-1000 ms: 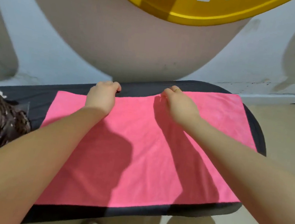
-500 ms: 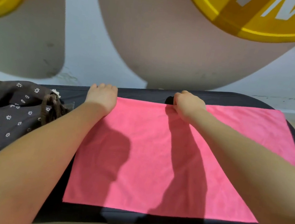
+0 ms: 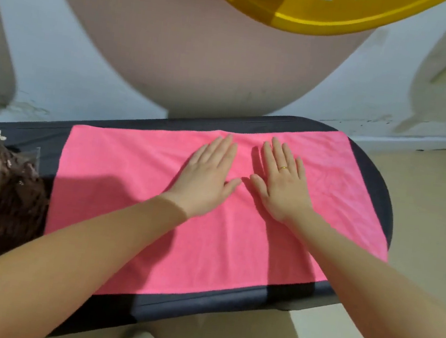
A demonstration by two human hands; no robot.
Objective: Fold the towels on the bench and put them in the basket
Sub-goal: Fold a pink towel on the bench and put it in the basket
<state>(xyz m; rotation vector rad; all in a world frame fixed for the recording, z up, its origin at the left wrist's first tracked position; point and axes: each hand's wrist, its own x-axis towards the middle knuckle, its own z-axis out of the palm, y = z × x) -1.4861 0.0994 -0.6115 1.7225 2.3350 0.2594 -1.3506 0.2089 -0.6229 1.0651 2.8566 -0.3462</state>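
On the bench (image 3: pixel 370 170), a dark padded slab with a rounded end, the fuzzy pink towel (image 3: pixel 135 186) lies spread flat as a rectangle. Left hand (image 3: pixel 206 178) and right hand (image 3: pixel 281 184) rest palm-down side by side on its far half, fingers straight, slightly fanned. Brown floral cloth (image 3: pixel 3 184) bunches at the left end.
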